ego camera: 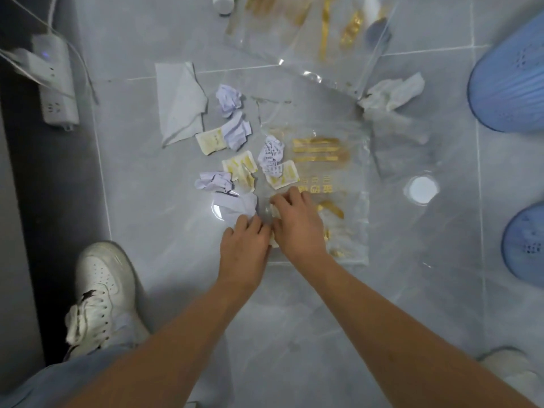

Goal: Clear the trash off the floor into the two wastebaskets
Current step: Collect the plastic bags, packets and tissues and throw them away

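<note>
Trash lies spread over the grey tiled floor. Both hands reach down side by side near the lower left corner of a clear plastic bag with gold print (321, 160). My left hand (244, 245) has its fingers curled on a pale paper scrap (235, 206). My right hand (297, 222) curls its fingers round a small cream packet (274, 241) at the bag's edge. Crumpled white-and-purple paper balls (229, 100) and cream sachets (210, 141) lie beyond my hands. A flat tissue (179, 101) lies further left. Two blue wastebaskets (509, 83) (527, 245) stand at the right edge.
A second clear bag with gold print (309, 30) and a white bottle (223, 2) lie at the top. A crumpled tissue (391, 91) sits near the upper basket. A white power strip with cables (56, 83) lies at left. My white shoe (100, 293) stands at lower left.
</note>
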A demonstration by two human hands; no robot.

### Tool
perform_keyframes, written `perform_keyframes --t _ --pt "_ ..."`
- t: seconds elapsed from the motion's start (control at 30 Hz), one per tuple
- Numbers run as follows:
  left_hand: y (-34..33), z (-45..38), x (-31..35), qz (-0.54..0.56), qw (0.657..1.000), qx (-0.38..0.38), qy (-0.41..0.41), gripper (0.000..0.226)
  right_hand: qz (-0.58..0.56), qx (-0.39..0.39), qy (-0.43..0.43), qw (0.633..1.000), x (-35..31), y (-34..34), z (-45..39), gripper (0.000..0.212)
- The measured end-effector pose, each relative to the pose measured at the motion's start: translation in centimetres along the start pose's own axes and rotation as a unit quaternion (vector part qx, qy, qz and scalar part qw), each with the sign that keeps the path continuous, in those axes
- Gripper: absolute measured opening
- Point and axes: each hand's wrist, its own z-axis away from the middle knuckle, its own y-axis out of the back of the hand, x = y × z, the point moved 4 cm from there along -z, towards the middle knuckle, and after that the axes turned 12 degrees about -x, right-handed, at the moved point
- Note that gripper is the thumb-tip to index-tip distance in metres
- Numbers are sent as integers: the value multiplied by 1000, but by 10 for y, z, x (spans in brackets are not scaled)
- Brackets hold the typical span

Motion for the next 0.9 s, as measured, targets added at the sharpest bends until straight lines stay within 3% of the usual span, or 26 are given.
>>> perform_keyframes --t 0.23,0.47,0.7,0.9 --pt "39 14 15 54 997 47 -32 23 -97 66 -5 993 18 36 20 22" --pt "139 39 116 98 986 92 -94 17 -186 184 -58 964 64 158 103 25" --pt "242 54 338 113 953 92 -267 19 -205 298 -140 922 202 313 245 23" --pt "252 53 495 100 939 66 -324 17 -210 339 -217 891 307 358 338 25"
